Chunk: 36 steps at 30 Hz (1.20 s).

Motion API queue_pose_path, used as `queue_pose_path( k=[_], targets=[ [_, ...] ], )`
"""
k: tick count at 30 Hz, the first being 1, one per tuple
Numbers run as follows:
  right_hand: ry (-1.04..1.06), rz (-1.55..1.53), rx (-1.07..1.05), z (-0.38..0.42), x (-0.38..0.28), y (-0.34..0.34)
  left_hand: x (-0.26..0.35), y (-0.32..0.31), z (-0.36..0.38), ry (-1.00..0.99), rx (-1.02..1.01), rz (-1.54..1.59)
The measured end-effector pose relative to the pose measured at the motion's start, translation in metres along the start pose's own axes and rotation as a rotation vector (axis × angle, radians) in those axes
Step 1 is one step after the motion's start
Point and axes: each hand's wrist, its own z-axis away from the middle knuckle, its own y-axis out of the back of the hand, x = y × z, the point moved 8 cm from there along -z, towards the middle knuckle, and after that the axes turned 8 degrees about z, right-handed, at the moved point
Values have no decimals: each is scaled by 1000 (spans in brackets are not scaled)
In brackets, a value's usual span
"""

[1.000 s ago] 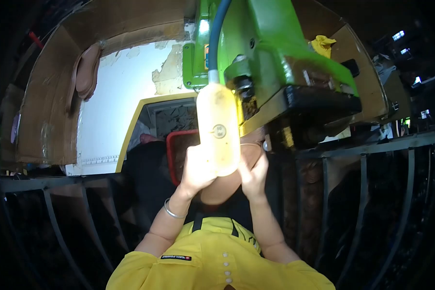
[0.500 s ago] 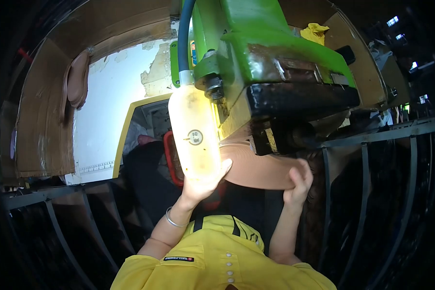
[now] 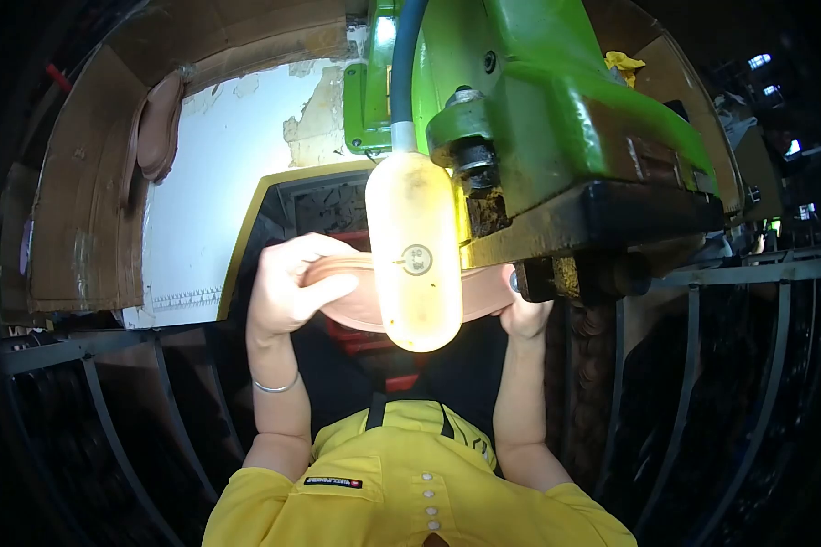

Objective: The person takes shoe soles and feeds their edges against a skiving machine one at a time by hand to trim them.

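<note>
A pinkish-brown sole-shaped piece (image 3: 351,292) lies level in front of my body, its middle hidden behind the glowing lamp (image 3: 415,264). My left hand (image 3: 292,284) grips its left end, with the thumb on top. At its right end, my right hand (image 3: 524,310) pinches the edge, close under the dark metal head (image 3: 575,228) of the green machine (image 3: 556,100). The fingertips of my right hand are partly hidden by that head.
A white table (image 3: 205,191) with a yellow edge is at the left, with similar soles (image 3: 161,128) against a cardboard wall (image 3: 87,196). Metal rails (image 3: 693,275) run along both sides. A yellow cloth (image 3: 623,66) lies at the back right.
My left hand has moved left from behind the lamp to the sole's left end. The sole has shifted left, and my right hand has moved slightly left. The machine and lamp appear further right.
</note>
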Motion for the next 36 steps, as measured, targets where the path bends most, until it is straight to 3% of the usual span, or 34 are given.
queue_pose_path(
  k=[2, 3, 7, 9, 11, 14, 18, 19, 21, 25, 27, 29, 32, 33, 36],
  targets=[
    [107, 97, -32, 5, 8, -10, -11, 25, 11, 99, 106, 58],
    [272, 178, -68, 6, -21, -35, -18, 38, 17, 140, 148, 75],
    [108, 257, -264, 12, -17, -65, -39, 66, 47, 89, 215, 83],
    [114, 228, -223, 10, -23, -65, -50, 60, 65, 167, 222, 99],
    [127, 446, -383, 11, -13, -66, -67, 50, 85, 234, 205, 27],
    [32, 400, -325, 8, -2, -58, -79, 25, 96, 271, 277, -42],
    [30, 298, -189, 2, -41, -32, -38, -8, 65, -36, 357, -390],
    [166, 343, -157, 0, -49, -16, -20, -23, 51, -134, 352, -457],
    [146, 260, 53, -10, -51, 14, -7, -51, 30, -380, 249, -529],
    [151, 79, 146, -27, -51, 40, -25, -69, 6, -498, 112, -498],
    [95, -22, 226, -28, -41, 40, -16, -66, -1, -399, 162, -364],
    [74, -60, 146, -25, -33, 29, -43, -44, 0, -196, 114, -230],
    [-1, -28, 39, -12, -9, 17, -17, -32, -4, -115, 115, -35],
    [-51, -83, -27, -8, -13, 2, -20, -23, -2, 21, 109, 4],
    [-48, -69, -34, 2, -17, -23, 2, -7, -1, -47, 82, -202]
  ],
)
